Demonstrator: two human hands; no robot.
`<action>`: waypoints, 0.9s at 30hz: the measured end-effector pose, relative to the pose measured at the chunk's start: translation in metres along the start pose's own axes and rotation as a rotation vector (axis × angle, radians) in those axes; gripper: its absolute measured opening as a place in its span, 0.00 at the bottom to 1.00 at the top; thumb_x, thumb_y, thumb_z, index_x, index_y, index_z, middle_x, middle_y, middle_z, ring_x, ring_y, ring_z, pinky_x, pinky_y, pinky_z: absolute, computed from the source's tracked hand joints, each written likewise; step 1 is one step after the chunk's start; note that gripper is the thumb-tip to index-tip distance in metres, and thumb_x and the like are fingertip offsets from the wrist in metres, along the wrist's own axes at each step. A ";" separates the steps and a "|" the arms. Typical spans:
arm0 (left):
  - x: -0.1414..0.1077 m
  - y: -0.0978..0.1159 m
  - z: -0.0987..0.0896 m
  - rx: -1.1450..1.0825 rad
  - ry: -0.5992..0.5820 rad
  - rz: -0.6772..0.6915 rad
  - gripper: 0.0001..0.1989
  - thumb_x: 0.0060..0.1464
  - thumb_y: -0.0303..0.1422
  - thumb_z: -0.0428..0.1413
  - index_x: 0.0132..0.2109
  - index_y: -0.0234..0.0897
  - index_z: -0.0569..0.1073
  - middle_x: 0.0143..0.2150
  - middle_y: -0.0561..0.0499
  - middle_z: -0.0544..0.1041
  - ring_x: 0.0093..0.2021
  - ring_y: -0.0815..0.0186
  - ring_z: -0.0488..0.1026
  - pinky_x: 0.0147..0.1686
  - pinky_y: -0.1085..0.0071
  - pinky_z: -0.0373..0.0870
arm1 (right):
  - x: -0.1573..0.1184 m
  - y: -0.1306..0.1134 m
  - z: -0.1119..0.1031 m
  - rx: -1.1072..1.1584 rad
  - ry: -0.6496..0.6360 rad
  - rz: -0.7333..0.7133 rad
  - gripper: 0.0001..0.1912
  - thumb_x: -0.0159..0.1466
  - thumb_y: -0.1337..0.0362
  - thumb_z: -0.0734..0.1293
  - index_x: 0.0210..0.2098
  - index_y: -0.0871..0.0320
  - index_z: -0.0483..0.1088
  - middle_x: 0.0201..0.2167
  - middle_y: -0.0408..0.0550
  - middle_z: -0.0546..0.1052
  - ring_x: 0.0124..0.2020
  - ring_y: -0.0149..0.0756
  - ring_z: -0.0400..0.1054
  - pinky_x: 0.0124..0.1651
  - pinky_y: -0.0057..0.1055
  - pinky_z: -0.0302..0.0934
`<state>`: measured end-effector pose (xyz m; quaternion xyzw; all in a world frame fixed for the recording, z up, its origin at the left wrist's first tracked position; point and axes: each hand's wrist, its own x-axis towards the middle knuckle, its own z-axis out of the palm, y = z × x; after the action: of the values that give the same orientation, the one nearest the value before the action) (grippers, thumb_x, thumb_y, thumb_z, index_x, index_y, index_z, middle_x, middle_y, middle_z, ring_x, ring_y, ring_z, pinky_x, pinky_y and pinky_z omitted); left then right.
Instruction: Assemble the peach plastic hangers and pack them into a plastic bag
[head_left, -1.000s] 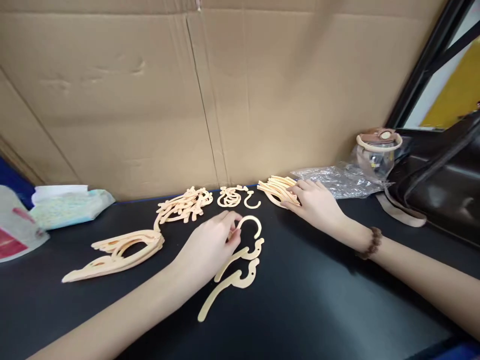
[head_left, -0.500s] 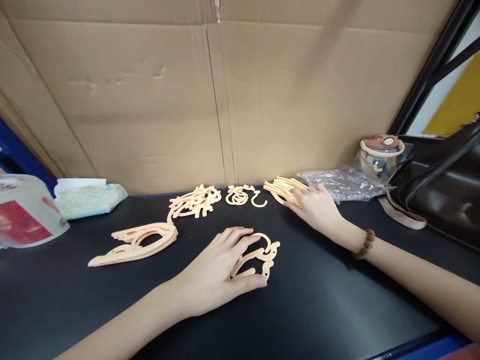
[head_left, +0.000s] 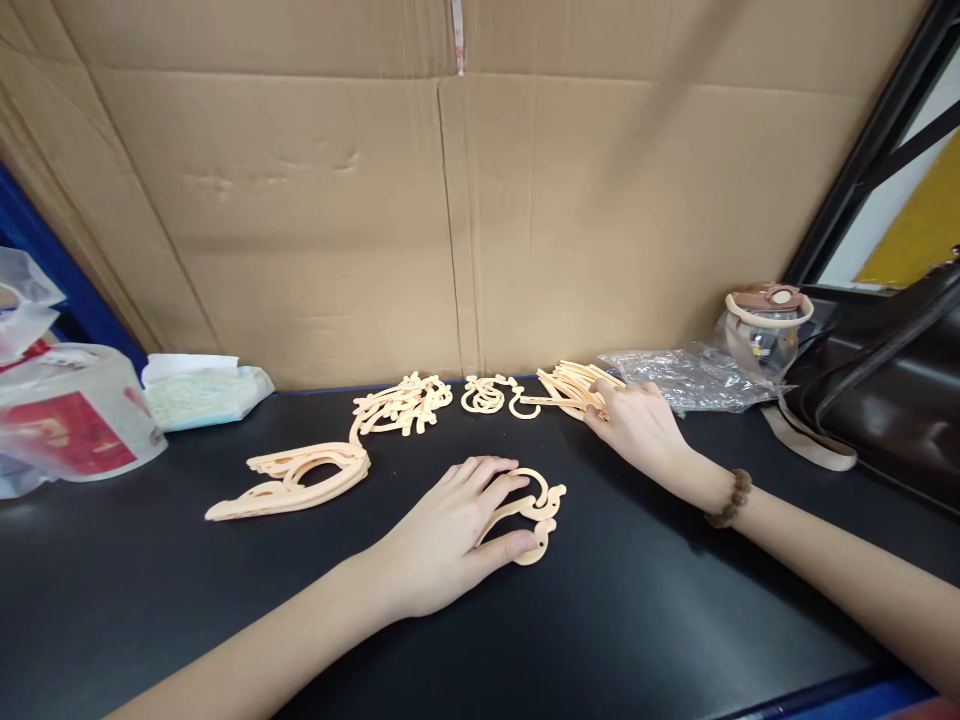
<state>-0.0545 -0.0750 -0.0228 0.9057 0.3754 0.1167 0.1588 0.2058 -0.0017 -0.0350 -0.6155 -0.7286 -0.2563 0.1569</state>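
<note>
Near the middle of the black table (head_left: 637,620), my left hand (head_left: 457,530) rests over cream plastic hanger parts (head_left: 544,505), a hook and curved arms, closed around them with thumb and fingers. My right hand (head_left: 641,425), a brown beaded bracelet on its wrist, pinches a long thin cream strip (head_left: 551,402) at the pile of long strips (head_left: 574,378). A few loose cream hooks (head_left: 484,395) lie left of that pile. Further left is a heap of short cream arms (head_left: 405,403). Stacked hangers (head_left: 300,480) lie at the left.
A cardboard sheet (head_left: 315,220) stands behind the table. At the left are a plastic-wrapped roll (head_left: 82,420) and a tissue pack (head_left: 206,395). Clear plastic wrap (head_left: 682,378), a strapped clear cup (head_left: 765,340) and a dark bag (head_left: 885,390) sit at the right.
My right hand has drawn one strip out so it points left, over a hook. My left hand's thumb has come in against the hanger parts. The view has shifted slightly left.
</note>
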 end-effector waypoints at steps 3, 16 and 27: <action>-0.001 -0.002 0.002 -0.055 0.045 -0.019 0.23 0.65 0.47 0.44 0.61 0.45 0.64 0.65 0.47 0.63 0.63 0.55 0.61 0.60 0.54 0.61 | 0.000 0.005 -0.003 0.043 0.052 0.009 0.09 0.63 0.67 0.58 0.31 0.59 0.68 0.22 0.48 0.76 0.25 0.40 0.68 0.36 0.34 0.46; 0.003 -0.011 0.004 -0.172 0.414 -0.148 0.29 0.65 0.45 0.46 0.68 0.49 0.46 0.71 0.50 0.51 0.69 0.59 0.49 0.66 0.55 0.53 | -0.023 -0.013 -0.046 0.333 0.517 -0.407 0.04 0.64 0.69 0.63 0.33 0.56 0.69 0.26 0.43 0.75 0.29 0.34 0.66 0.38 0.35 0.54; 0.005 -0.011 0.003 0.132 0.669 -0.072 0.46 0.58 0.44 0.57 0.70 0.45 0.34 0.73 0.42 0.36 0.71 0.52 0.41 0.65 0.52 0.51 | -0.034 -0.018 -0.046 0.372 0.535 -0.775 0.08 0.64 0.73 0.65 0.44 0.62 0.70 0.33 0.50 0.76 0.36 0.37 0.66 0.39 0.36 0.60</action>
<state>-0.0574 -0.0645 -0.0292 0.8117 0.4451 0.3770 -0.0278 0.1905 -0.0571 -0.0191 -0.1746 -0.8711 -0.3102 0.3383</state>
